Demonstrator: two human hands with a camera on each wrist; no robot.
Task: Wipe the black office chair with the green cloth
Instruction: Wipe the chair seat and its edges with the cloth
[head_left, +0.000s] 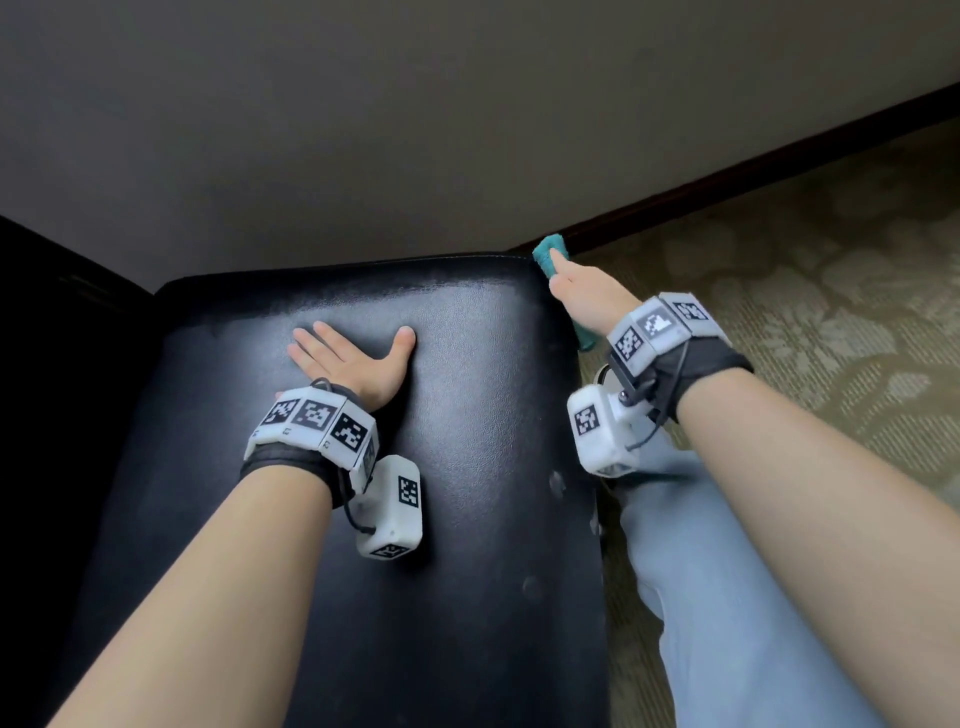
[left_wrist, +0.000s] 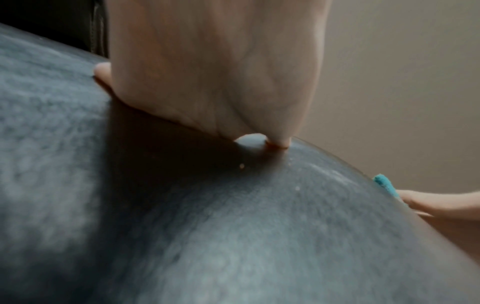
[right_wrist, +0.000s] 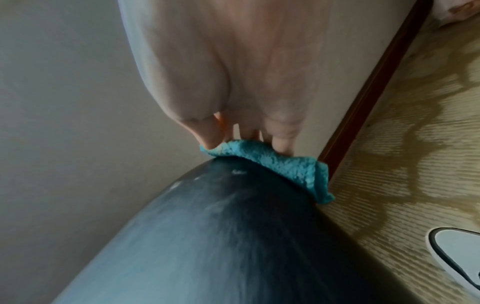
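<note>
— Looking at the green cloth (head_left: 551, 260), where is it?

— At the far right corner of the black office chair (head_left: 363, 467), draped over the edge. The right hand (head_left: 587, 296) presses it there, fingers (right_wrist: 283, 144) straight on top.

— And the other hand?

— The left hand (head_left: 353, 358) lies flat on the black padding, fingers spread wide (holding nothing).

— Around the chair?

— A pale wall (head_left: 415, 130), a dark baseboard (head_left: 753, 171), patterned carpet (head_left: 831, 260), and a grey trouser leg (head_left: 727, 597) just beside the chair.

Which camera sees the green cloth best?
The right wrist view: the green cloth fills mid-frame, draped over the black office chair's corner under the right hand. The head view shows it small and far; the left wrist view shows only a sliver.
</note>
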